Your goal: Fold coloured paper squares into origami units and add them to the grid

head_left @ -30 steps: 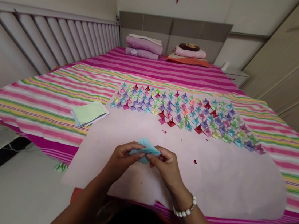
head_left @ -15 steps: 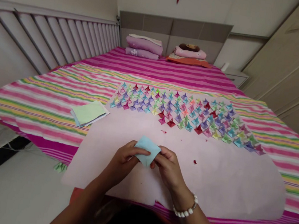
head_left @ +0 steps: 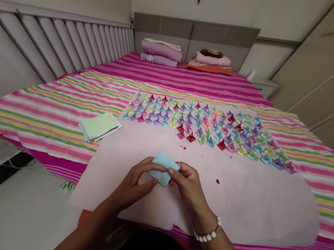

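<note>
A small folded square of light blue paper [head_left: 160,176] is held between my two hands above a pale pink sheet [head_left: 252,202]. My left hand [head_left: 138,180] grips its left side, the index finger lying across the front and the thumb near the lower left edge. At the right corner, my right hand [head_left: 188,184] pinches the paper between thumb and fingers; a white bead bracelet circles that wrist. Beyond the hands, rows of small folded paper pieces [head_left: 191,136] in many colours stand on the sheet. The fingers behind the blue paper are partly hidden.
A stack of paper squares [head_left: 99,127], pale green on top, lies to the left on the striped bedspread [head_left: 50,101]. Red scraps [head_left: 217,181] dot the sheet. Folded bedding [head_left: 161,51] sits by the headboard [head_left: 176,30]. Crumpled green paper [head_left: 67,186] is at the lower left.
My left thumb has moved off the paper's front down to its lower left edge, with the index finger now across it. My right thumb has come onto the front at the right corner.
</note>
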Motion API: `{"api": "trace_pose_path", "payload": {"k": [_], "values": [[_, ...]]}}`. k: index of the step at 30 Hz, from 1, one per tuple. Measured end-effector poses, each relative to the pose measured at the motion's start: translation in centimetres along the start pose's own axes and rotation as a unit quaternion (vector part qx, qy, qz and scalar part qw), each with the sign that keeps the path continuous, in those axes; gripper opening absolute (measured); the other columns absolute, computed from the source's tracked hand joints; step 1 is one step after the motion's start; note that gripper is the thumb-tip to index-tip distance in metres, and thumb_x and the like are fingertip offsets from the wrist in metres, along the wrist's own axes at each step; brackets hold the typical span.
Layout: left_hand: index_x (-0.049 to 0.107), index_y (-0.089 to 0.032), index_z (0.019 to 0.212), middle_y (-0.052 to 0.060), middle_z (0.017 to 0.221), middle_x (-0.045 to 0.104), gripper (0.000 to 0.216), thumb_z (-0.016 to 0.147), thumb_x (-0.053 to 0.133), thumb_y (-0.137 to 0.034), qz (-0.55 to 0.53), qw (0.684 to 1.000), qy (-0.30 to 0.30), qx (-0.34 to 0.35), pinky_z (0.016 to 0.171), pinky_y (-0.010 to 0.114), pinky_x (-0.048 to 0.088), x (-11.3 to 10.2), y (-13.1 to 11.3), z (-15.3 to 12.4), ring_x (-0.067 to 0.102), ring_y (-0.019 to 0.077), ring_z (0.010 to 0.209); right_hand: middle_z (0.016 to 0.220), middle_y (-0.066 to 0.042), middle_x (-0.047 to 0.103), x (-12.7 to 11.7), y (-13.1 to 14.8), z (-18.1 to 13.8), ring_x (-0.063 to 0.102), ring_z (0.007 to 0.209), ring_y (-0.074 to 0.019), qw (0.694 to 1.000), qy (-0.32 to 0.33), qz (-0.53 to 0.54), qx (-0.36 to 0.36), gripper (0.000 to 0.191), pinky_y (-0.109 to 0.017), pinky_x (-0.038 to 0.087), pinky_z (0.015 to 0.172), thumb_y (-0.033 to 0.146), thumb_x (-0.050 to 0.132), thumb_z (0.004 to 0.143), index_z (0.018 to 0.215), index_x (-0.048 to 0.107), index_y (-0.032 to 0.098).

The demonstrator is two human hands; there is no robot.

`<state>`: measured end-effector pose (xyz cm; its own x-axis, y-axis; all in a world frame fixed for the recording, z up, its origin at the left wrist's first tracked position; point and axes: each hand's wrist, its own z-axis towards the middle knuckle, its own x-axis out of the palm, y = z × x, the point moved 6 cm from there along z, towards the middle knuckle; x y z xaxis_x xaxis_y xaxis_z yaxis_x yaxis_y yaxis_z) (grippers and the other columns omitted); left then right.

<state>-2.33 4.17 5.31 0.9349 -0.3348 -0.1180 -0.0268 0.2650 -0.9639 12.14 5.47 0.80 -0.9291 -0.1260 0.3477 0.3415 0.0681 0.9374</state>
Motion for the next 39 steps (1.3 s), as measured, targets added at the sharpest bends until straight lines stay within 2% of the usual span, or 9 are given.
{"api": "trace_pose_path", "payload": {"k": [2, 6, 9, 11, 14, 21, 25, 32, 39], "values": [[0.070, -0.021, 0.103, 0.009, 0.115, 0.064, 0.027, 0.077, 0.069, -0.028, -0.078, 0.994, -0.065, -0.041, 0.087, 0.036, 0.047, -0.4, 0.6, 0.1, 0.060, 0.0258, 0.105, 0.053, 0.003, 0.058, 0.0, 0.0, 0.1, 0.047, 0.047, -0.0093, 1.000, -0.004, -0.010, -0.008, 0.020, -0.022, 0.036, 0.049, 0.035, 0.077, 0.071, 0.070, 0.067, 0.018], [0.048, -0.023, 0.133, 0.011, 0.122, 0.061, 0.081, 0.060, 0.084, -0.028, -0.125, 0.960, -0.209, -0.137, 0.078, 0.033, 0.052, -1.0, 2.1, 0.0, 0.064, 0.0229, 0.096, 0.052, 0.003, 0.058, 0.3, 0.4, 0.0, 0.048, 0.047, -0.0095, 0.999, -0.004, -0.036, -0.021, 0.020, -0.022, 0.036, 0.049, 0.035, 0.076, 0.072, 0.068, 0.066, 0.018], [0.059, -0.015, 0.119, 0.009, 0.102, 0.069, 0.065, 0.061, 0.083, -0.030, -0.114, 0.957, -0.186, -0.193, 0.075, 0.030, 0.051, -0.3, 2.8, 0.1, 0.065, 0.0203, 0.087, 0.051, 0.003, 0.058, 0.4, 0.6, -0.1, 0.049, 0.048, -0.0103, 0.998, -0.007, -0.050, -0.023, 0.021, -0.023, 0.037, 0.049, 0.036, 0.077, 0.071, 0.069, 0.067, 0.018], [0.067, -0.012, 0.099, 0.005, 0.085, 0.071, 0.040, 0.067, 0.079, -0.033, -0.136, 0.959, -0.149, -0.200, 0.071, 0.028, 0.050, 0.3, 3.0, 0.2, 0.064, 0.0172, 0.076, 0.052, 0.003, 0.058, 0.5, 0.6, -0.2, 0.049, 0.047, -0.0102, 0.999, -0.012, -0.046, -0.021, 0.021, -0.023, 0.037, 0.049, 0.037, 0.077, 0.070, 0.069, 0.067, 0.018], [0.067, -0.013, 0.090, 0.003, 0.077, 0.071, 0.031, 0.068, 0.078, -0.032, -0.163, 0.958, -0.142, -0.191, 0.066, 0.026, 0.049, 0.3, 3.1, 0.2, 0.063, 0.0148, 0.068, 0.053, 0.003, 0.057, 0.3, 0.4, -0.1, 0.047, 0.048, -0.0095, 0.999, -0.022, -0.028, -0.015, 0.022, -0.023, 0.036, 0.048, 0.036, 0.079, 0.067, 0.067, 0.067, 0.018], [0.044, -0.012, 0.134, 0.001, 0.069, 0.073, 0.070, 0.074, 0.072, -0.034, -0.086, 0.968, -0.148, -0.182, 0.070, 0.032, 0.053, 0.0, 2.5, 0.0, 0.067, 0.0177, 0.067, 0.054, 0.005, 0.055, 0.1, -0.4, 0.1, 0.044, 0.050, -0.0092, 0.999, -0.045, 0.014, 0.003, 0.023, -0.023, 0.035, 0.050, 0.032, 0.082, 0.062, 0.062, 0.064, 0.018], [0.029, -0.015, 0.143, 0.004, 0.081, 0.075, 0.072, 0.083, 0.061, -0.036, -0.111, 0.976, -0.112, -0.148, 0.075, 0.035, 0.054, 0.3, 2.3, 0.0, 0.070, 0.0195, 0.075, 0.056, 0.003, 0.058, -0.4, -0.5, 0.2, 0.045, 0.052, -0.0100, 0.998, -0.061, 0.014, -0.002, 0.018, -0.024, 0.036, 0.051, 0.032, 0.078, 0.066, 0.068, 0.069, 0.018], [0.065, -0.019, 0.101, 0.003, 0.086, 0.074, 0.026, 0.077, 0.070, -0.028, -0.085, 0.985, -0.102, -0.109, 0.068, 0.026, 0.053, 0.2, 2.6, 0.0, 0.067, 0.0147, 0.072, 0.058, 0.004, 0.059, -0.5, -0.3, 0.3, 0.046, 0.052, -0.0095, 0.997, -0.066, 0.024, -0.013, 0.017, -0.023, 0.036, 0.051, 0.031, 0.078, 0.067, 0.069, 0.068, 0.018], [0.071, -0.021, 0.091, 0.003, 0.094, 0.075, 0.019, 0.073, 0.075, -0.023, -0.130, 0.979, -0.141, -0.069, 0.078, 0.029, 0.054, -0.5, 2.7, 0.0, 0.068, 0.0178, 0.090, 0.058, 0.004, 0.059, -0.5, -0.3, 0.3, 0.047, 0.052, -0.0097, 0.998, -0.062, 0.024, -0.015, 0.018, -0.023, 0.037, 0.051, 0.031, 0.079, 0.066, 0.068, 0.066, 0.018]]}}
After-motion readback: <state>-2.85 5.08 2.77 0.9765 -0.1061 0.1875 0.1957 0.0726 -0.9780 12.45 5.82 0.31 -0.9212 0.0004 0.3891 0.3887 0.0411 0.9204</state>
